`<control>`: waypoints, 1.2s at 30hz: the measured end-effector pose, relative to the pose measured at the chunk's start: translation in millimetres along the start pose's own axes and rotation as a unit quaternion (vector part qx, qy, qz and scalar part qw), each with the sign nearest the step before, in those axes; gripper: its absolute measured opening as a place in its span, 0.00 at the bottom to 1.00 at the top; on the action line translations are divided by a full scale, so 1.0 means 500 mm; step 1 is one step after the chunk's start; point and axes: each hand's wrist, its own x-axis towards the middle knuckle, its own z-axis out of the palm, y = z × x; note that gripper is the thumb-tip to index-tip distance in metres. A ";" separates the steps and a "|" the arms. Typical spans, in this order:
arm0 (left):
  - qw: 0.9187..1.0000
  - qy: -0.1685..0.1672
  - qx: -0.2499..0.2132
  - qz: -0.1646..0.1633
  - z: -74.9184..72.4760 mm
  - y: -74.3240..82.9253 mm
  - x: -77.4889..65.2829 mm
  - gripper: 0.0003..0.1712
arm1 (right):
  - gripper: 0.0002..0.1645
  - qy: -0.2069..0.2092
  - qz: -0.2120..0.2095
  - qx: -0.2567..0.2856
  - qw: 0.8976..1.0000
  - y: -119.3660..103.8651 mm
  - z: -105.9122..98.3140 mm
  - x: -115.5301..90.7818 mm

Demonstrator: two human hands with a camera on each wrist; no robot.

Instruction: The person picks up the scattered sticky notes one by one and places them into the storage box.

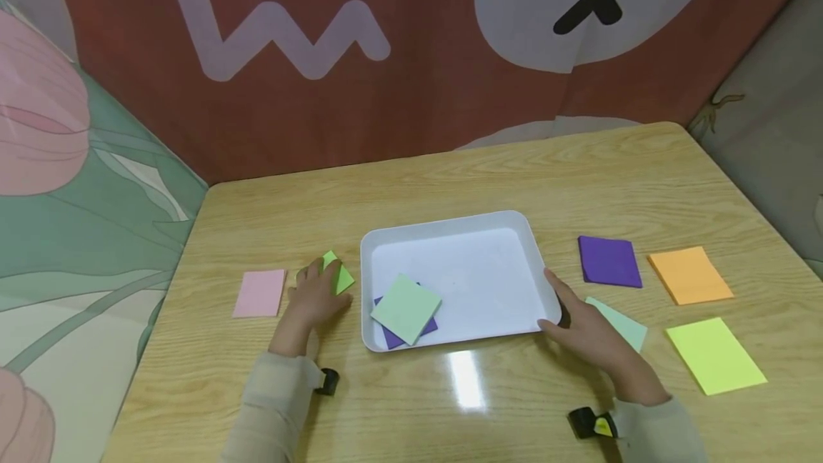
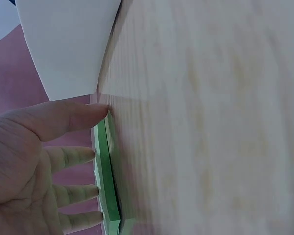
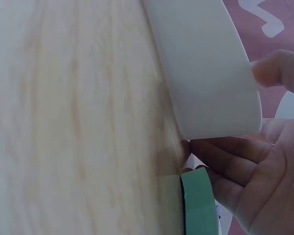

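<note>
A white tray (image 1: 476,284) sits mid-table. In its left end a mint-green sticky-note pad (image 1: 406,308) overlaps a purple pad (image 1: 389,338). To the tray's left, my left hand (image 1: 313,299) is over a bright green sticky-note pad (image 1: 343,280), partly hidden by the fingers. In the left wrist view, straight fingers touch the green pad (image 2: 104,171), thumb tip at its near end. My right hand (image 1: 588,331) holds the tray's right front corner, thumb at the rim (image 3: 255,93) and fingers low on the outside. Another mint-green pad (image 1: 624,324) lies partly behind this hand.
Left of my left hand lies a pink pad (image 1: 260,294). At the right are a purple pad (image 1: 609,261), an orange pad (image 1: 691,275) and a yellow pad (image 1: 716,356). A printed cloth (image 1: 418,113) hangs behind the wooden table (image 1: 308,213).
</note>
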 end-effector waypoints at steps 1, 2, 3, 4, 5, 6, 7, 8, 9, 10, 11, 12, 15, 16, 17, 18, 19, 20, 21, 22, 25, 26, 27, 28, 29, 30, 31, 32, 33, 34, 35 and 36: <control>1.000 -0.002 -0.001 -0.003 -0.001 0.000 0.001 0.40 | 0.47 0.000 0.000 0.000 1.000 0.000 0.000 0.000; 1.000 -0.005 0.001 -0.005 -0.002 -0.001 0.003 0.40 | 0.47 0.000 0.000 -0.001 1.000 0.000 0.000 0.000; 1.000 -0.006 0.001 -0.006 -0.003 -0.002 0.004 0.40 | 0.47 0.001 0.000 -0.001 1.000 0.000 0.000 0.000; 1.000 -0.007 0.002 -0.008 -0.004 -0.003 0.005 0.40 | 0.47 0.001 0.001 -0.001 1.000 0.001 -0.001 0.001; 1.000 -0.008 0.001 -0.009 -0.005 -0.003 0.006 0.40 | 0.47 0.000 0.003 -0.002 1.000 0.001 0.000 0.001; 1.000 -0.009 0.001 -0.010 -0.006 -0.004 0.007 0.40 | 0.47 0.000 0.003 -0.002 1.000 0.002 0.000 0.001; 1.000 -0.011 -0.001 -0.012 -0.006 -0.004 0.008 0.40 | 0.47 -0.001 0.003 -0.003 1.000 0.002 0.000 0.002; 1.000 -0.013 -0.001 -0.014 -0.007 -0.004 0.008 0.41 | 0.47 -0.001 0.003 -0.004 1.000 0.003 0.000 0.002; 1.000 -0.016 -0.004 -0.017 -0.008 -0.003 0.008 0.41 | 0.47 -0.002 0.003 -0.004 1.000 0.003 0.000 0.002; 1.000 -0.019 -0.004 -0.019 -0.008 -0.003 0.008 0.41 | 0.47 -0.003 0.003 -0.004 1.000 0.002 0.000 0.002; 0.999 -0.023 -0.007 -0.022 -0.008 -0.003 0.008 0.41 | 0.47 -0.004 0.004 -0.003 1.000 0.002 0.000 0.001; 0.999 -0.025 -0.007 -0.023 -0.008 -0.002 0.008 0.41 | 0.47 -0.004 0.003 -0.004 1.000 0.001 -0.001 0.001; 0.999 -0.026 -0.009 -0.028 -0.008 0.000 0.010 0.40 | 0.47 -0.005 0.004 -0.004 1.000 -0.002 -0.002 0.000; 0.999 -0.026 -0.008 -0.030 -0.008 0.001 0.011 0.40 | 0.47 -0.005 0.005 -0.003 1.000 -0.003 -0.002 0.000; 0.999 -0.026 -0.007 -0.030 -0.008 0.002 0.012 0.40 | 0.47 -0.005 0.006 -0.004 1.000 -0.004 -0.002 0.000; 0.999 -0.025 -0.004 -0.030 -0.008 0.004 0.014 0.39 | 0.47 -0.005 0.007 -0.005 1.000 -0.004 -0.002 0.001; 0.999 -0.024 -0.002 -0.030 -0.008 0.005 0.015 0.39 | 0.47 -0.005 0.007 -0.004 1.000 -0.004 -0.002 0.001; 0.999 -0.024 0.002 -0.030 -0.008 0.006 0.016 0.39 | 0.47 -0.005 0.008 -0.004 1.000 -0.004 -0.002 0.001; 0.999 -0.023 0.006 -0.029 -0.008 0.008 0.017 0.38 | 0.47 -0.006 0.010 -0.004 1.000 -0.004 -0.002 0.001; 0.999 -0.021 0.010 -0.028 -0.009 0.008 0.018 0.38 | 0.47 -0.006 0.011 -0.005 1.000 -0.004 -0.002 0.002; 0.999 -0.015 0.020 -0.021 -0.013 0.010 0.016 0.37 | 0.47 -0.005 0.009 -0.011 1.000 -0.005 -0.003 0.003; 1.000 -0.013 0.021 -0.018 -0.013 0.010 0.015 0.37 | 0.47 -0.005 0.011 -0.013 1.000 -0.005 -0.004 0.004; 1.000 -0.010 0.020 -0.015 -0.014 0.010 0.014 0.36 | 0.47 -0.006 0.011 -0.014 1.000 -0.005 -0.004 0.004; 1.000 -0.007 0.019 -0.013 -0.014 0.011 0.012 0.36 | 0.48 -0.005 0.009 -0.016 1.000 -0.005 -0.004 0.004; 1.000 -0.003 0.017 -0.011 -0.014 0.011 0.011 0.36 | 0.48 -0.005 0.008 -0.016 1.000 -0.006 -0.005 0.004; 1.000 0.001 0.018 -0.007 -0.014 0.011 0.009 0.35 | 0.48 -0.005 0.007 -0.016 1.000 -0.006 -0.005 0.004; 1.000 0.007 0.018 -0.004 -0.015 0.011 0.008 0.35 | 0.48 -0.005 0.007 -0.015 1.000 -0.006 -0.005 0.003; 1.000 0.012 0.019 -0.001 -0.014 0.012 0.007 0.34 | 0.48 -0.005 0.007 -0.015 1.000 -0.006 -0.004 0.003; 1.000 0.017 0.020 0.001 -0.014 0.012 0.006 0.34 | 0.48 -0.005 0.007 -0.013 1.000 -0.006 -0.004 0.003; 0.999 0.023 0.022 0.004 -0.014 0.012 0.005 0.34 | 0.48 -0.004 0.005 -0.012 1.000 -0.007 -0.004 0.002; 0.999 0.029 0.025 0.007 -0.014 0.012 0.005 0.33 | 0.48 -0.004 0.005 -0.011 1.000 -0.006 -0.003 0.002; 0.999 0.033 0.027 0.007 -0.014 0.012 0.004 0.33 | 0.48 -0.005 0.005 -0.011 1.000 -0.006 -0.003 0.001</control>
